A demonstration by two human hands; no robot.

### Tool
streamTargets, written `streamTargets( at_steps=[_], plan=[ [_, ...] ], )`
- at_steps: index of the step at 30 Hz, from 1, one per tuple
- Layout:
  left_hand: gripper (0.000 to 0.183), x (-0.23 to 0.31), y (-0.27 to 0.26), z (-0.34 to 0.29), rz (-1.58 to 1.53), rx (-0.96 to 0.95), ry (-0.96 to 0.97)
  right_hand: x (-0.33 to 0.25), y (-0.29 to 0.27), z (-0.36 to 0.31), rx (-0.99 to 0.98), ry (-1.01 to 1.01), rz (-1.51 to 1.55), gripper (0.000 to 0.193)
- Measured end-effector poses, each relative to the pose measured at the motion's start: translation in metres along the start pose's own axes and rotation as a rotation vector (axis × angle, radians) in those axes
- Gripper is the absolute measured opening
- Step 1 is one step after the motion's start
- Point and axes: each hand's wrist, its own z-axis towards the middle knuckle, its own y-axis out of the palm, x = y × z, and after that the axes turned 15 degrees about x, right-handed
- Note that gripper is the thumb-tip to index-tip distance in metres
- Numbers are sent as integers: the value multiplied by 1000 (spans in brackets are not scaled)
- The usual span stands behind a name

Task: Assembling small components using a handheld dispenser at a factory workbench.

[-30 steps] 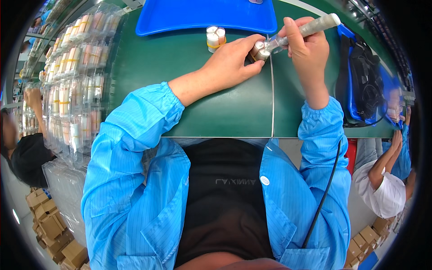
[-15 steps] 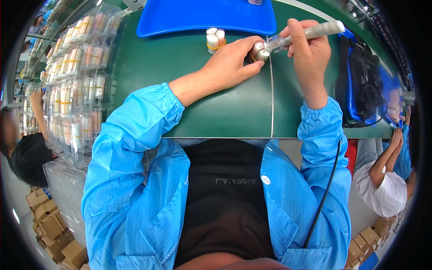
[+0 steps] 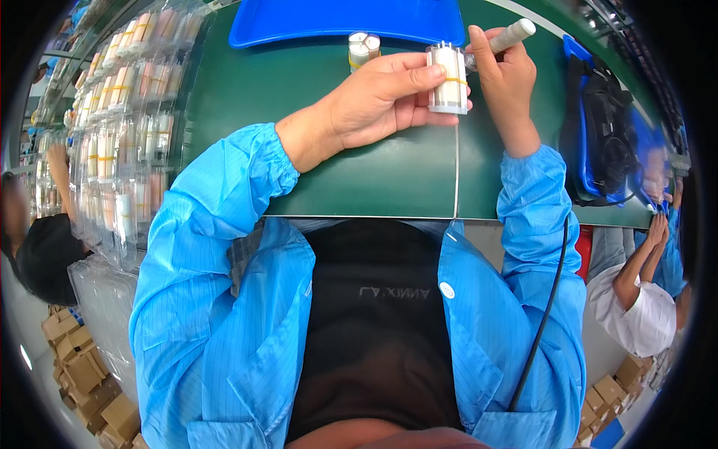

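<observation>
My left hand grips a bundle of pale cylinders with a yellow band around its middle, thumb on the near side and fingers beneath. The bundle is raised with its side showing. In my right hand is a pen-like tool with a whitish handle, held between thumb and fingers just right of the bundle. Its tip is hidden at the bundle's right edge, so I cannot tell whether they touch. Another banded bundle of white and pinkish cylinders stands upright on the green table, beyond my left hand.
A blue tray lies at the table's far side. Stacked clear plastic trays of similar bundles rise at left. At right, a black bag-like item with straps rests on blue trays. Co-workers sit on both sides; cardboard boxes stand low left.
My left hand has lifted and turned the bundle, from its end facing up to its side showing. The tool's tip has gone from the bundle's top end to behind its right edge.
</observation>
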Motion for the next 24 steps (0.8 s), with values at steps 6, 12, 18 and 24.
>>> streamTargets(
  at_steps=[6, 12, 18, 24],
  plan=[
    [49, 9, 0, -1, -28, 15, 23, 5, 0, 2, -76, 5, -138, 29],
    [60, 29, 2, -11, -70, -146, 34, -1, 2, 2, -18, -61, -196, 30],
    [49, 66, -13, -40, 232, 87, 426, 10, 1, -1, -65, -24, -170, 27],
    [42, 113, -32, -120, 1189, 1058, 1373, 5, 2, 3, -106, 13, -107, 26]
  ],
)
